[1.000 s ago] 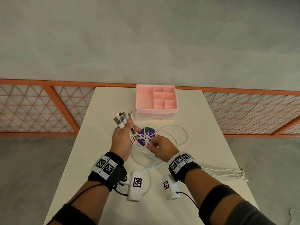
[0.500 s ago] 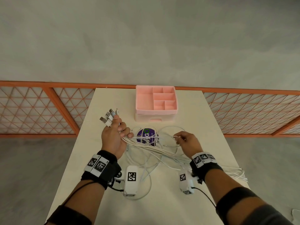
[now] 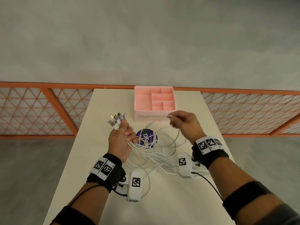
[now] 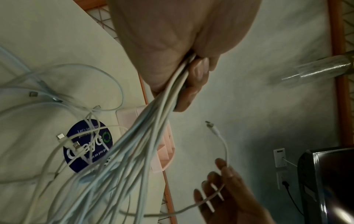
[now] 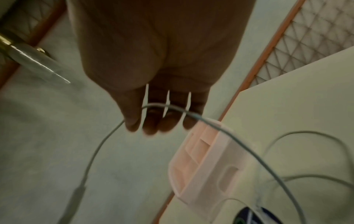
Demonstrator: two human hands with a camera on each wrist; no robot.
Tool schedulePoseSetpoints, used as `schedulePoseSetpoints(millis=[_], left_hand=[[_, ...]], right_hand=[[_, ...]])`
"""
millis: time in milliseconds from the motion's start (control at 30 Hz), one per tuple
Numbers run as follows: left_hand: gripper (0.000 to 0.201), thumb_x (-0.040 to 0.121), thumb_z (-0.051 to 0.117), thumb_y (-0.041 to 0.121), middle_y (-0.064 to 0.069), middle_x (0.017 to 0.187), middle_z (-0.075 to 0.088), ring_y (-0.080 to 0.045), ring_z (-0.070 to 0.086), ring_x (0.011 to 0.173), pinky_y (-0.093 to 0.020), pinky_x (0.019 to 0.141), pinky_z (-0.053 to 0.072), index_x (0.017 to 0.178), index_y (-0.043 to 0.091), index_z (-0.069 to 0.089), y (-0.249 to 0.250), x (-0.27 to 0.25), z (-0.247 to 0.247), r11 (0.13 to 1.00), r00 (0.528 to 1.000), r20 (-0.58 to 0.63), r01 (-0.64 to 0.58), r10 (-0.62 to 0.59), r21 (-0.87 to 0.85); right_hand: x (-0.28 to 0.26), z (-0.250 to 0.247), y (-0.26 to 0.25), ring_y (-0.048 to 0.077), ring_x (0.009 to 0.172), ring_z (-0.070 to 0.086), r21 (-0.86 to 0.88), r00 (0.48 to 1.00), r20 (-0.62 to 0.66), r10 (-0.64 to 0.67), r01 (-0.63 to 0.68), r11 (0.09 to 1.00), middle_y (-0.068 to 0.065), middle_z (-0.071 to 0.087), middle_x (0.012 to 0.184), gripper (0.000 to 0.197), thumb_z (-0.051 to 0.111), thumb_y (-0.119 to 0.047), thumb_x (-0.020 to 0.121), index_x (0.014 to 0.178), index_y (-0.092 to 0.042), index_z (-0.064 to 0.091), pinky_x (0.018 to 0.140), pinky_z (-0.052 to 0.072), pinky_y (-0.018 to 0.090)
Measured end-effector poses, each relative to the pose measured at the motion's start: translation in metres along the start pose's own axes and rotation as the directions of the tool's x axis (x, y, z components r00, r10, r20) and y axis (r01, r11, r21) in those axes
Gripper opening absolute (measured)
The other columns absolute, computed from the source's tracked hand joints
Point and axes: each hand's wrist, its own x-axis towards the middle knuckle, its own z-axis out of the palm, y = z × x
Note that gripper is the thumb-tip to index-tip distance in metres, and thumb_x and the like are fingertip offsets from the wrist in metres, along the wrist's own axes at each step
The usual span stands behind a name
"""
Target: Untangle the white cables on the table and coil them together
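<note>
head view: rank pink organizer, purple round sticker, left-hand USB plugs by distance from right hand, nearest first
1. pink organizer: just beyond the right hand, at the table's far edge.
2. purple round sticker: on the table, left of and nearer than that hand.
3. USB plugs: farthest left, above the left hand.

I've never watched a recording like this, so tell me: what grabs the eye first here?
Most striking is the left hand gripping a thick bundle of white cables, their plugs fanned out above the fist. The right hand is raised in front of the pink organizer box, holding a single cable by its end. Between the hands, loose white loops sprawl over a round purple sticker on the table.
</note>
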Motion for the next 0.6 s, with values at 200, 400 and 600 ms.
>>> schedulePoseSetpoints(millis=[200, 400, 600], left_hand=[[0.030, 0.098, 0.050, 0.038, 0.008, 0.052, 0.031, -0.006, 0.028, 0.040, -0.022, 0.042, 0.032, 0.076, 0.018, 0.047, 0.008, -0.004, -0.007, 1.000, 1.000, 0.006, 0.004, -0.004, -0.026], [0.029, 0.093, 0.052, 0.041, 0.007, 0.055, 0.029, -0.007, 0.027, 0.042, -0.023, 0.043, 0.032, 0.078, 0.017, 0.048, 0.011, -0.010, -0.001, 0.999, 0.993, 0.115, 0.014, -0.009, -0.044], [0.027, 0.095, 0.051, 0.039, 0.007, 0.056, 0.028, -0.006, 0.025, 0.043, -0.022, 0.044, 0.032, 0.081, 0.016, 0.050, 0.011, -0.010, 0.011, 0.998, 0.980, 0.197, 0.047, -0.038, -0.041]], right_hand=[[0.034, -0.035, 0.010, 0.016, 0.062, 0.056, -0.179, 0.867, -0.498, 0.013, -0.117, 0.977, 0.006, 0.067, 0.083, 0.013, 0.068, -0.025, 0.089, 0.099, -0.024, 0.076, 0.063, 0.050, 0.030], [0.018, -0.030, 0.059, 0.030, 0.085, 0.071, -0.340, 0.908, -0.266, 0.324, -0.403, 0.850, 0.015, 0.073, 0.100, 0.042, 0.065, -0.012, 0.086, 0.127, -0.011, 0.060, 0.071, 0.057, 0.035], [-0.021, 0.040, 0.054, 0.009, 0.112, 0.059, -0.506, 0.854, 0.419, 0.309, -0.062, 0.860, -0.009, 0.063, 0.127, 0.043, 0.061, -0.014, 0.088, 0.126, -0.034, 0.062, 0.104, 0.045, 0.033]])
